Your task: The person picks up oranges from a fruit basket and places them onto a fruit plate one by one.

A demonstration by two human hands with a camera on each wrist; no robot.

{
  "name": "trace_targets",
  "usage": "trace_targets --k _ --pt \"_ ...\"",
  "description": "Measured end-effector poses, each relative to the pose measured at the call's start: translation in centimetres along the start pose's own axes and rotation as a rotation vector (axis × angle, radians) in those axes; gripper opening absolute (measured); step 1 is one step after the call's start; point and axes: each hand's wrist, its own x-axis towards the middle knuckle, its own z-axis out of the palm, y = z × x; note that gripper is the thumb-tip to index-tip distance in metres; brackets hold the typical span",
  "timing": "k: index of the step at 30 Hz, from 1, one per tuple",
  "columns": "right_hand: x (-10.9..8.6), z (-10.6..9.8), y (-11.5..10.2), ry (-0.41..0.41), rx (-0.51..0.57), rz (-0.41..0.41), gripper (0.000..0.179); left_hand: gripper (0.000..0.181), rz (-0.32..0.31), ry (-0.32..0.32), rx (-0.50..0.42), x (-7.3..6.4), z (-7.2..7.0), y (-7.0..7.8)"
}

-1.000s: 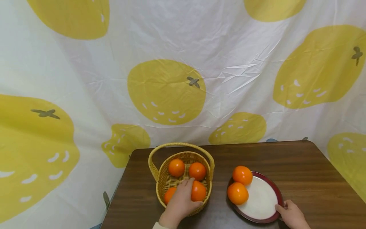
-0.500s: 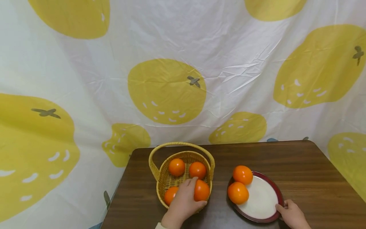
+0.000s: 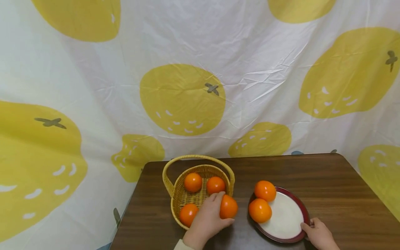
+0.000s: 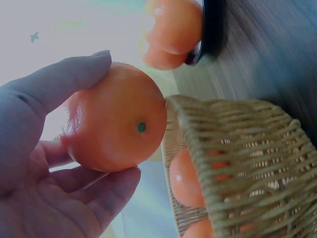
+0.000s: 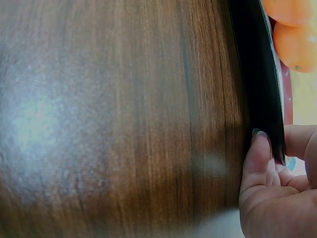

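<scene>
My left hand (image 3: 206,218) grips an orange (image 3: 228,207) over the right rim of the wicker basket (image 4: 252,163). Thumb and fingers curl round the fruit in the left wrist view, where its green stem spot (image 4: 141,127) shows. Inside the basket lie three more oranges: one at the back left (image 3: 192,182), a back right orange (image 3: 216,185) and a front left orange (image 3: 189,214), partly behind my hand. At the right, my right hand (image 3: 319,234) pinches the edge of a plate (image 3: 287,218) with a dark red rim. Two oranges (image 3: 260,210) sit on its left side.
The basket's tall arched handle (image 3: 198,157) stands up over its back. Both containers rest on a dark wooden table (image 3: 340,187). Behind it hangs a white cloth (image 3: 250,86) printed with yellow fruit.
My left hand has carried the orange from inside the basket rightward past its rim, toward the plate. The right hand and plate have stayed in place.
</scene>
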Motion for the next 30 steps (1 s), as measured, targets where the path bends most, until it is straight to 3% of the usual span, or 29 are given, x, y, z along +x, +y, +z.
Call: trace_targets --k 8,30 --pt "-0.1 0.2 -0.3 0.009 0.005 -0.003 0.033 0.082 0.046 0.021 0.023 0.2 0.7 0.4" --pt "0.0 0.0 -0.3 0.011 -0.01 -0.027 0.031 0.083 0.064 -0.038 0.02 0.1 3.2 2.0"
